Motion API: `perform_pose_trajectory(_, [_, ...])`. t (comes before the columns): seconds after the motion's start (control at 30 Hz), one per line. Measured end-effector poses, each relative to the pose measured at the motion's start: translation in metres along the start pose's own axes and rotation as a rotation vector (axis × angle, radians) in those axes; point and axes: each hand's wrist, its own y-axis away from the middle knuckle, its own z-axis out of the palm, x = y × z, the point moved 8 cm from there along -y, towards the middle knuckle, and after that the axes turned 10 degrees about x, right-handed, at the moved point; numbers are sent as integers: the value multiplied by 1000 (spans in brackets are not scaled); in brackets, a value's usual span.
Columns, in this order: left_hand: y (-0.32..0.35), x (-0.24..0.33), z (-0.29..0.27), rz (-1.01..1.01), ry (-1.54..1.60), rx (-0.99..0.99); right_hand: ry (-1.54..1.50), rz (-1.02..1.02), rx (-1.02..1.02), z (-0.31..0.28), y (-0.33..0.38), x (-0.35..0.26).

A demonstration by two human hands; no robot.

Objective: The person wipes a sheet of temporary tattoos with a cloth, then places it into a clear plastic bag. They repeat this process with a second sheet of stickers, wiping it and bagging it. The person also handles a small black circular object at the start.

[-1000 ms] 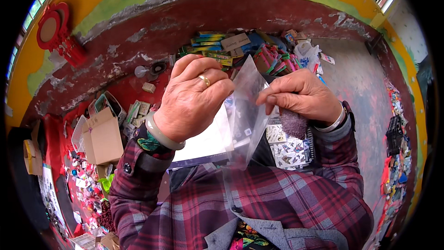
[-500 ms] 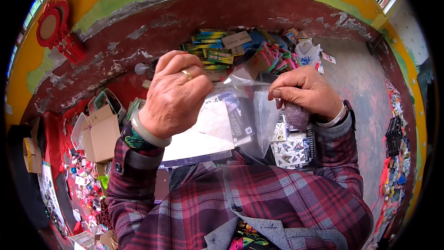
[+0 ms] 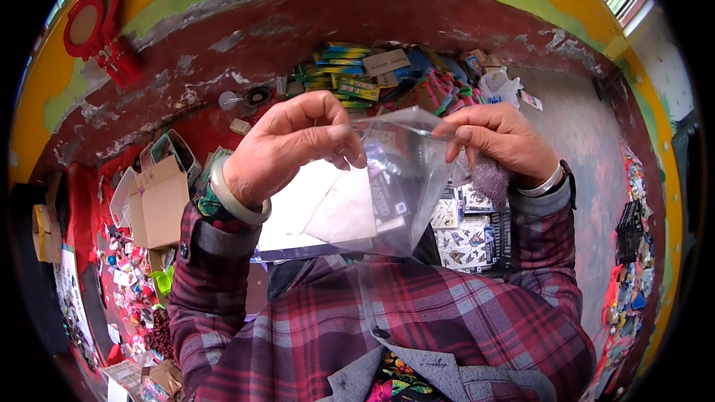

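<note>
Between my hands hangs a clear plastic bag (image 3: 413, 179), its upper edge raised in a peak. My right hand (image 3: 503, 141) pinches the bag's right edge between thumb and fingers. On its left side, the curled fingers of my left hand (image 3: 294, 145) close at the bag's upper edge. A fuzzy purple-grey cloth piece (image 3: 490, 182) shows just under my right hand; whether that hand touches it, I cannot tell. Below the bag lie white paper sheets (image 3: 316, 205), partly seen through the plastic, and to their right, packets with black butterfly-like prints (image 3: 465, 246).
Yellow and green boxes (image 3: 357, 88) and pink packets (image 3: 439, 93) are heaped against the dark red wall. An opened cardboard box (image 3: 160, 205) and a white basket (image 3: 123, 197) stand at left, above scattered trinkets. A black crate (image 3: 629, 231) sits among small items at far right.
My left hand has turned from a raised fist and come down to the bag's upper left edge. The bag now spreads wider between both hands. My right hand has barely moved.
</note>
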Motion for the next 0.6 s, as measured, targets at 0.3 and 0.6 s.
perform_pose_trajectory(0.3, [-13, 17, 6, 36, -70, -56, 471, -391, 189, 21, 2, -75])
perform_pose_trajectory(0.6, [-14, 36, 7, 188, -312, -52, 420, -497, 322, 26, 2, -82])
